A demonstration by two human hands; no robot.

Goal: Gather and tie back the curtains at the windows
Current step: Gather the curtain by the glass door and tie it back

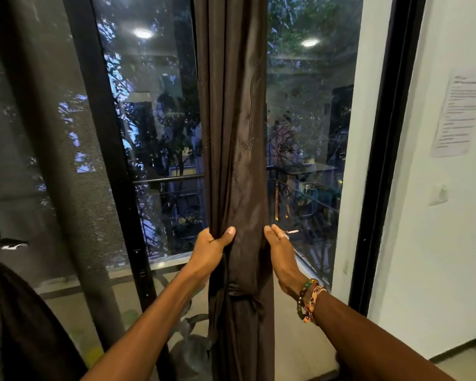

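My left hand (212,250) and right hand (280,253) clamp the curtain (232,133) from either side, thumbs in front. Dark brown and sheeny, it hangs bunched into a column before the window glass (308,119), knotted just below my grip. The folds hide my grip's far side; top and hem are cut off.

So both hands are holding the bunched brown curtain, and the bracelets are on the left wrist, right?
Not quite. In the head view the left hand and right hand do hold the bunched brown curtain, but the bracelets are on the right wrist, not the left.
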